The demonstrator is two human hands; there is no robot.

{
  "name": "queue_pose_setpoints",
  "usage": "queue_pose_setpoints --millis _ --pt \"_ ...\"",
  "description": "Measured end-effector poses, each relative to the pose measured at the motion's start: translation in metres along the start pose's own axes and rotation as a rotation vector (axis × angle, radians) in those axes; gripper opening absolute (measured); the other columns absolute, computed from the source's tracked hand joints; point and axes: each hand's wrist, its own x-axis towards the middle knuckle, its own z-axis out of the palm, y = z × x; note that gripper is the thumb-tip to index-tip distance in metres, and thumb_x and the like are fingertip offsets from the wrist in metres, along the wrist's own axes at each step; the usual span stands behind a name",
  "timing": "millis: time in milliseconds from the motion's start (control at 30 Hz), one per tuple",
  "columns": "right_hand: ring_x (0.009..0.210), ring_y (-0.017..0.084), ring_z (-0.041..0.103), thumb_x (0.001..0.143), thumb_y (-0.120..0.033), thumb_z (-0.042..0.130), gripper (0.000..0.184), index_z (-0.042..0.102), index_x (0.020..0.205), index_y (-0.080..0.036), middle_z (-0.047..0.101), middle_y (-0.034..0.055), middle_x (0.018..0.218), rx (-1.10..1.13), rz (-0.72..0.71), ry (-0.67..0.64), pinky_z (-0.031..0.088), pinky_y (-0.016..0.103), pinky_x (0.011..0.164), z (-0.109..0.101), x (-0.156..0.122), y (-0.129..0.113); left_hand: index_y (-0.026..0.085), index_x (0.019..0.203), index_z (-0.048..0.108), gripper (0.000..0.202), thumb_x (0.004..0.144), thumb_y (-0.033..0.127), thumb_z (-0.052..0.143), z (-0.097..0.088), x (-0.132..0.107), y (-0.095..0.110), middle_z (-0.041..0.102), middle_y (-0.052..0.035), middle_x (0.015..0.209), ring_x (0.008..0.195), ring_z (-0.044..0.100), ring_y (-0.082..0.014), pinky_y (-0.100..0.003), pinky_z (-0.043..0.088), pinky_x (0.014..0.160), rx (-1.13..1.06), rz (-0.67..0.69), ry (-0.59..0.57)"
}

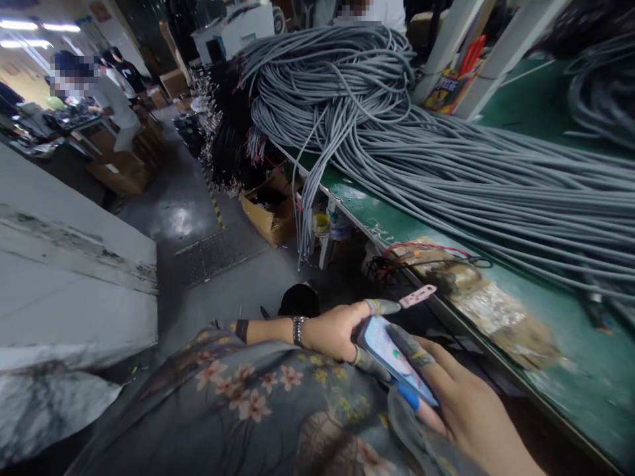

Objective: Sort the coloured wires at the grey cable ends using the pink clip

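Note:
A smartphone [394,357] with a lit screen lies tilted between my two hands, just above my floral-patterned clothes. My left hand [332,330], with a metal-band watch on the wrist, grips its upper left end. Around its lower right part my right hand [461,387] is closed, with fingers over the screen. Grey finger covers sit on several fingertips, and a blue wrap [407,395] shows at a right-hand finger. A pale pink strip with dark marks [418,297] sticks out beyond my left fingertip; whether it is attached to the phone I cannot tell.
Long grey cables [337,86] are heaped along the green workbench [590,370]. On its near edge lie a taped brown package [496,317] and red and black wires [431,248]. An open cardboard box [272,211] stands on the floor. People [116,99] are at the far left.

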Motion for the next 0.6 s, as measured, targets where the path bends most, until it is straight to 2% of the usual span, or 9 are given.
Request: queue_pose_setpoints --millis 100,233,300,367,467,600 --pt "0.079 0.024 0.071 0.093 -0.038 0.04 0.035 0.058 0.109 -0.013 0.067 0.0179 0.1 0.041 0.049 -0.001 0.059 0.03 0.062 0.003 -0.004 -0.001 0.017 0.143 0.038 0.11 0.047 0.039 0.088 0.002 -0.003 -0.008 0.057 -0.0142 0.127 0.115 0.055 -0.0282 -0.04 0.041 0.102 0.042 0.053 -0.015" --pt "0.087 0.026 0.071 0.092 -0.048 0.04 0.044 0.063 0.115 -0.017 0.068 0.0172 0.108 0.092 0.163 -0.018 0.059 0.034 0.07 0.001 -0.008 -0.003 0.017 0.144 0.035 0.111 0.049 0.036 0.088 0.002 -0.006 -0.006 0.058 -0.0148 0.125 0.111 0.057 -0.0282 -0.04 0.043 0.099 0.063 0.035 -0.026" --pt "0.091 0.026 0.07 0.092 -0.05 0.039 0.047 0.063 0.118 -0.019 0.069 0.0152 0.11 0.186 0.247 -0.029 0.058 0.033 0.074 -0.001 -0.011 -0.005 0.017 0.144 0.035 0.112 0.048 0.034 0.089 0.001 -0.006 -0.005 0.057 -0.0145 0.127 0.116 0.055 -0.0298 -0.04 0.042 0.101 0.091 0.042 -0.051" --pt "0.085 0.025 0.071 0.093 -0.053 0.036 0.051 0.062 0.12 -0.019 0.071 0.0136 0.103 0.283 0.325 -0.012 0.058 0.033 0.071 -0.002 -0.013 -0.006 0.019 0.145 0.034 0.113 0.047 0.032 0.089 0.0 -0.006 -0.008 0.054 -0.0143 0.131 0.122 0.051 -0.0314 -0.04 0.039 0.104 0.093 0.062 -0.088" --pt "0.073 0.023 0.071 0.091 -0.06 0.034 0.058 0.064 0.117 -0.017 0.073 0.0111 0.092 0.407 0.46 0.093 0.057 0.031 0.063 0.003 -0.015 -0.006 0.027 0.149 0.024 0.118 0.05 0.031 0.088 0.001 -0.003 -0.014 0.048 -0.0145 0.138 0.126 0.048 -0.0322 -0.043 0.039 0.104 -0.023 0.062 -0.142" --pt "0.072 0.022 0.07 0.09 -0.063 0.034 0.058 0.067 0.106 -0.019 0.073 0.0094 0.086 0.492 0.601 0.275 0.056 0.031 0.063 0.015 -0.014 -0.002 0.033 0.15 0.015 0.127 0.047 0.031 0.089 0.007 0.001 -0.017 0.04 -0.0155 0.145 0.129 0.045 -0.0333 -0.046 0.038 0.105 -0.185 0.068 -0.149"
